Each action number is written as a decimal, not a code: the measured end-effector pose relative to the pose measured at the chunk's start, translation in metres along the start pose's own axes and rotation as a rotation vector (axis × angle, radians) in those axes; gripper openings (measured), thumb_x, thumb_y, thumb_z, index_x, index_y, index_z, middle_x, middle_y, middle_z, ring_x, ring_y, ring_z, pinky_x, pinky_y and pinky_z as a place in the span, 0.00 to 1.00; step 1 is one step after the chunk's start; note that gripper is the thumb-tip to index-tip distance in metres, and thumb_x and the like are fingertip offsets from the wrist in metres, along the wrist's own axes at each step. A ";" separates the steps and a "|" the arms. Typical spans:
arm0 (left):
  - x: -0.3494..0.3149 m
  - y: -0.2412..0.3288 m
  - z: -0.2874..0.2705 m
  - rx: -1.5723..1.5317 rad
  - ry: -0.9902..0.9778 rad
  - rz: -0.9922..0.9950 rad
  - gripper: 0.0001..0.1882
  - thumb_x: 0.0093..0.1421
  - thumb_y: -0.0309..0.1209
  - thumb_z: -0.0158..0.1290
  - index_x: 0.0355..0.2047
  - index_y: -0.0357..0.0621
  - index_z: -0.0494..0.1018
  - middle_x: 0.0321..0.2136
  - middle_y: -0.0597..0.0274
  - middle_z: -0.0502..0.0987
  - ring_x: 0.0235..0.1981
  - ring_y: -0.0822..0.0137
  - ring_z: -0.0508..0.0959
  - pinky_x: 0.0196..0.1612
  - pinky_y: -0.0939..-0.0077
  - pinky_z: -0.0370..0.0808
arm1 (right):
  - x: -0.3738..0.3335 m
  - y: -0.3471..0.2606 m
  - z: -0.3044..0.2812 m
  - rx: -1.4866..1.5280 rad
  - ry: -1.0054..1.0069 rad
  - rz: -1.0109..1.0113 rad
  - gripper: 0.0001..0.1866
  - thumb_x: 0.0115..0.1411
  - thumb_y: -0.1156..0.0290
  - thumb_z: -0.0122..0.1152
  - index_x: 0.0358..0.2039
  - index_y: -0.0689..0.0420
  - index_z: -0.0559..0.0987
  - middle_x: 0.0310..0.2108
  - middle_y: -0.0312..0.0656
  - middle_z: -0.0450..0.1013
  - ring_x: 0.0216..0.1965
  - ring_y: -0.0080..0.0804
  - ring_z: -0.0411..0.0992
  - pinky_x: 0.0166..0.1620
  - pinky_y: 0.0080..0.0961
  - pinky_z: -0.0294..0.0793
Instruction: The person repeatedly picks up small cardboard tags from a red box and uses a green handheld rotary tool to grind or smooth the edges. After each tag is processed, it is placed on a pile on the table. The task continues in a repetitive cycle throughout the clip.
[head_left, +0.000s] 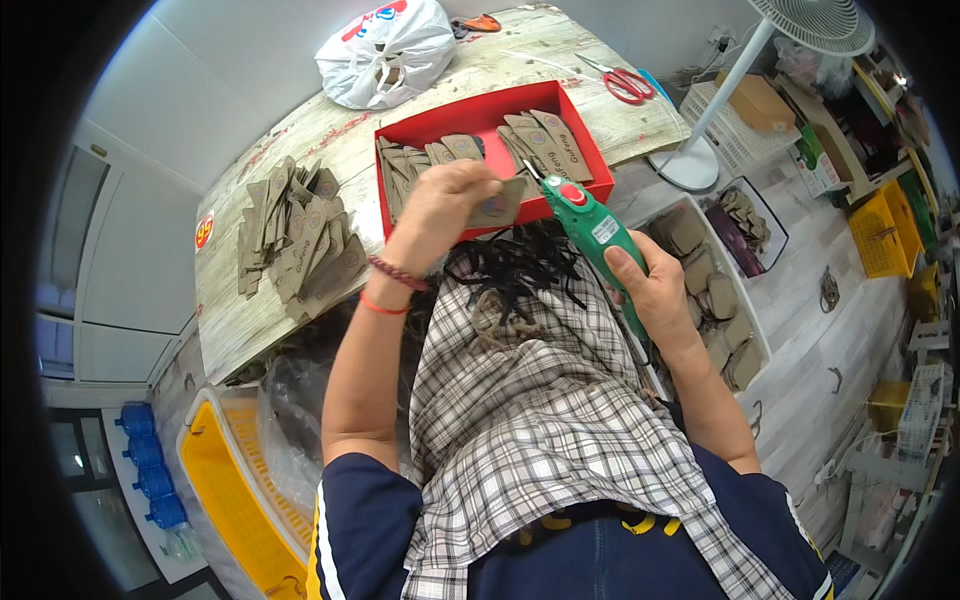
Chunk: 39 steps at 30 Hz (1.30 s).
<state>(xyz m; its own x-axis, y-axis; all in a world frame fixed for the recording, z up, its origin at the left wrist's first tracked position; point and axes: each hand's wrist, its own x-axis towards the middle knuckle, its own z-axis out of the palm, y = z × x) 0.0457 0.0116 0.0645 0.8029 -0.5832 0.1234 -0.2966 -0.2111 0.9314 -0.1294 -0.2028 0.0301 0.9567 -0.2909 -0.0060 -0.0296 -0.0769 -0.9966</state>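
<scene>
My left hand (445,200) pinches a khaki fabric piece (500,204) above the near edge of a red box (462,112). Stacks of similar printed khaki pieces (548,143) stand inside that box. In my right hand (655,285) is a green hand-held electric tool (592,228) with a red button. Its thin metal tip (532,170) points up and left, close to the piece in my left hand. Black strips (515,275) lie in a tangle on my checked apron (540,400). To the left, a loose pile of khaki pieces (300,235) rests on the table.
On the pale table (240,330) are a white plastic bag (385,60) and red-handled scissors (628,85). A white fan (690,168) stands at the right. A bin of khaki pieces (715,300) sits by my right arm; a yellow basket (235,500) is at lower left.
</scene>
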 end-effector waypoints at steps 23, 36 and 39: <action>0.126 -0.127 -0.004 1.443 0.117 -0.241 0.31 0.54 0.50 0.58 0.50 0.42 0.69 0.47 0.52 0.73 0.55 0.54 0.66 0.55 0.50 0.59 | -0.008 0.025 -0.011 -0.060 0.048 0.006 0.23 0.62 0.53 0.59 0.44 0.63 0.77 0.22 0.31 0.69 0.20 0.15 0.65 0.23 0.15 0.65; 0.065 -0.038 0.003 -0.593 0.389 0.003 0.05 0.56 0.23 0.59 0.33 0.37 0.77 0.30 0.61 0.81 0.28 0.73 0.79 0.33 0.78 0.76 | 0.004 0.015 0.003 -0.089 0.149 -0.094 0.24 0.61 0.53 0.61 0.46 0.63 0.77 0.21 0.31 0.69 0.20 0.14 0.62 0.24 0.17 0.63; 0.044 -0.015 0.023 -0.768 0.395 0.019 0.03 0.59 0.23 0.57 0.34 0.38 0.77 0.30 0.60 0.81 0.28 0.73 0.79 0.32 0.78 0.78 | 0.004 0.013 0.009 -0.153 0.191 -0.157 0.24 0.61 0.53 0.61 0.46 0.62 0.77 0.21 0.30 0.69 0.20 0.14 0.62 0.24 0.17 0.63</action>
<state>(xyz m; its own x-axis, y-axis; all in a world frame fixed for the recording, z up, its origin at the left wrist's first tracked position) 0.0742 -0.0289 0.0482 0.9646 -0.2354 0.1188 0.0053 0.4679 0.8838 -0.1231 -0.1969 0.0162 0.8816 -0.4375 0.1770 0.0571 -0.2734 -0.9602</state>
